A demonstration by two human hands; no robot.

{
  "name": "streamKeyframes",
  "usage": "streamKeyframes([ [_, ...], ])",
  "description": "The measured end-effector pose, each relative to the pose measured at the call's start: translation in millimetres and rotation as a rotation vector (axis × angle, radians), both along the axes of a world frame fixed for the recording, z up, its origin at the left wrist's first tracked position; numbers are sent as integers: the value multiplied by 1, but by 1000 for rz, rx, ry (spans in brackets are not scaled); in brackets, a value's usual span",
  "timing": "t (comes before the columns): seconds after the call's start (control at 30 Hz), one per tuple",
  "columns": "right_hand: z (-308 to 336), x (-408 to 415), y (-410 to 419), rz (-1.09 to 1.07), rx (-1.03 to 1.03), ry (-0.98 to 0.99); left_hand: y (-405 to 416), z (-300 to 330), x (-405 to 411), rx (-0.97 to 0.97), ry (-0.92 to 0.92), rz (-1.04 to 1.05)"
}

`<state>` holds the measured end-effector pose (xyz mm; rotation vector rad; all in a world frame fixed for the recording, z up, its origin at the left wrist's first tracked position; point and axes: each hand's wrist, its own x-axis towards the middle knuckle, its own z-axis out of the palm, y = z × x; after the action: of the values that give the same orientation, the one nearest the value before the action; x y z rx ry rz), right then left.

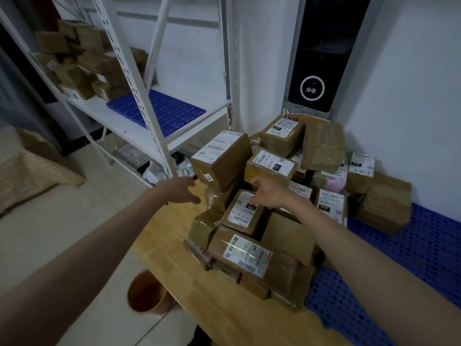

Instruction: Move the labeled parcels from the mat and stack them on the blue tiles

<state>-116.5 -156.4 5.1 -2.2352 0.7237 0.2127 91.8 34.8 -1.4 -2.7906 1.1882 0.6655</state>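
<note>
Over the mat (174,245): both hands reach toward heaped labeled parcels (245,213).
Left hand (182,192) and right hand (268,194), fingers spread, grasp nothing; some parcels already sit on blue tiles (424,248), most remain.

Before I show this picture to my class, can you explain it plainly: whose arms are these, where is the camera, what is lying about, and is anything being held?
There is no machine here. The one picture comes from a camera worn on a person's head, looking forward and down, so the two bare arms are that person's own. The left hand and the right hand both reach toward a heap of brown labeled parcels. The fingers look open and neither hand grips anything yet; the right hand is at a small parcel on top of the heap. The heap lies on a wood-coloured mat, beside blue tiles with more parcels. On the left stands a white shelf rack, with a brown pot on the floor.
</note>
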Motion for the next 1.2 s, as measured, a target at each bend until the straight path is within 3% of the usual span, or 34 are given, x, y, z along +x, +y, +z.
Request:
streamKeyframes([
  [0.33,-16,62,9,-158,104,-67,-27,-35,96,-250,99,54],
  [0.7,-37,123,39,-391,193,-126,-60,-77,132,-583,650,44],
  [0.9,-33,133,51,-458,161,-139,-63,-86,129,-635,787,-47],
  [1.0,-31,134,57,-488,138,-158,-60,-88,123,-655,799,-87],
  [1.2,-22,130,72,-514,112,-252,-48,-68,121,-683,619,-139],
])
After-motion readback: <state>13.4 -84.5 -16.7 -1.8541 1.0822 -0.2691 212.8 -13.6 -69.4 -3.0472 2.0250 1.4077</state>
